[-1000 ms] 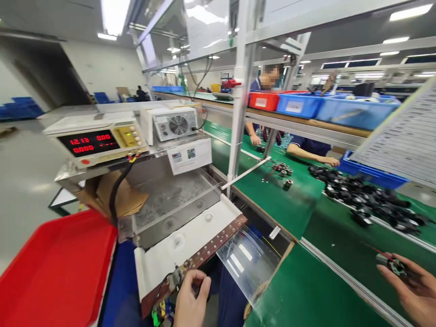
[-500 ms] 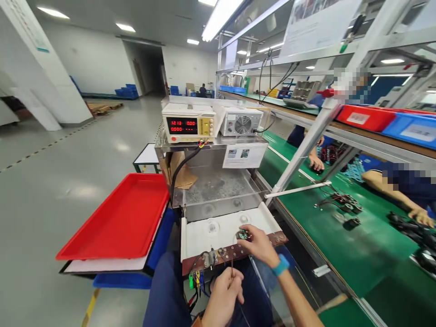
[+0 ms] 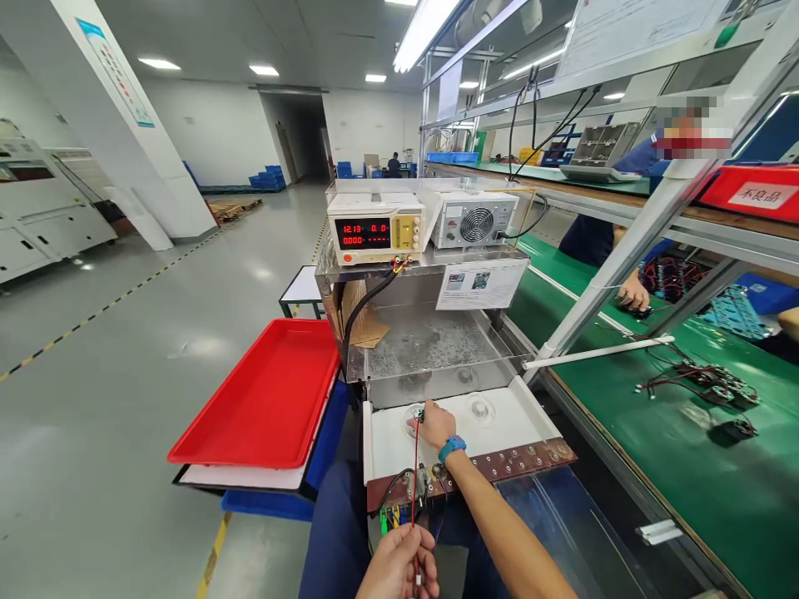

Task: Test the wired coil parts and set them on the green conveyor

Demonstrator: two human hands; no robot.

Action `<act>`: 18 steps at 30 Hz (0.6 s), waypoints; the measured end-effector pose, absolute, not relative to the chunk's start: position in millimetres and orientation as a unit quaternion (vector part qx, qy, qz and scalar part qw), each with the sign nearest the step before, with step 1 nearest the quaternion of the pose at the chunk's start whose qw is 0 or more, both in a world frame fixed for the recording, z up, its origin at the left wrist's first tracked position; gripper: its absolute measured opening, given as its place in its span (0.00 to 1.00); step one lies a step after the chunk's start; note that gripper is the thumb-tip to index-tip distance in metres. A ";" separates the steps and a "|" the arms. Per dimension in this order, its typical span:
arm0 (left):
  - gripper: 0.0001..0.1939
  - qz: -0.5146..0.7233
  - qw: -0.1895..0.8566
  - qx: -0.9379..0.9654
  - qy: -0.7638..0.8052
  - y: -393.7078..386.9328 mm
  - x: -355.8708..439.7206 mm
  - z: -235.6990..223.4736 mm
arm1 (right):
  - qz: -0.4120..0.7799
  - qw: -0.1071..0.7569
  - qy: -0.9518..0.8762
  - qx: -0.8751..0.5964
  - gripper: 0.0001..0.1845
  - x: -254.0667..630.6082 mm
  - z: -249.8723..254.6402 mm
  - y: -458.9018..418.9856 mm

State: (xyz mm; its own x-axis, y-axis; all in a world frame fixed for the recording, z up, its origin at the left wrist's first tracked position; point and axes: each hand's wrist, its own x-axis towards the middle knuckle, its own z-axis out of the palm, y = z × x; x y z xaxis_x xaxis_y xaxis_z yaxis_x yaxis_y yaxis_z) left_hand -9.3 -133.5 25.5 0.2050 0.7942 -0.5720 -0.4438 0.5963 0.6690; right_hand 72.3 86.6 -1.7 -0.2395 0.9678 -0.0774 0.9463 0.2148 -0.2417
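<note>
My right hand (image 3: pixel 437 426) pinches a small part with a green circuit board (image 3: pixel 421 414), held over the left round clear disc on the white panel (image 3: pixel 449 433). Most of the part is hidden by the fingers. A thin red wire (image 3: pixel 416 466) runs taut from it down to my left hand (image 3: pixel 399 559), which is closed on the wire's lower end. A small white connector (image 3: pixel 418 580) pokes out below those fingers. Between the hands lies a brown strip (image 3: pixel 499 462) with several metal studs, and coloured clips (image 3: pixel 390 522) hang at its left end.
A power supply (image 3: pixel 374 233) with red digits stands on the metal shelf ahead. To the left is a red tray (image 3: pixel 262 399). On the right, a green bench (image 3: pixel 624 416) carries wired parts (image 3: pixel 712 383), and another person's hand (image 3: pixel 634 295) works there. A slanted metal post (image 3: pixel 624 249) rises beside it.
My right hand has moved left across the white panel with the small part, to the left disc. The red wire is now drawn straight between my hands. The view has turned somewhat left.
</note>
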 end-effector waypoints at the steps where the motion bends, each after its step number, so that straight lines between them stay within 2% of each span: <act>1: 0.31 0.403 0.758 0.193 0.475 -132.1 -9.1 27.3 | 0.119 0.040 -0.776 -0.618 0.26 72.0 -1.7 87.1; 9: 0.31 0.391 0.752 0.225 0.481 -120.6 -0.6 53.3 | 0.140 0.015 -0.771 -0.621 0.36 73.3 -9.6 93.3; 16: 0.25 0.452 0.719 0.242 0.469 -107.9 -7.7 66.5 | 0.158 0.029 -0.779 -0.606 0.34 79.8 -18.8 92.8; 18: 0.24 0.468 0.705 0.254 0.469 -95.8 -13.0 75.3 | 0.164 0.033 -0.787 -0.593 0.30 80.5 -19.3 93.2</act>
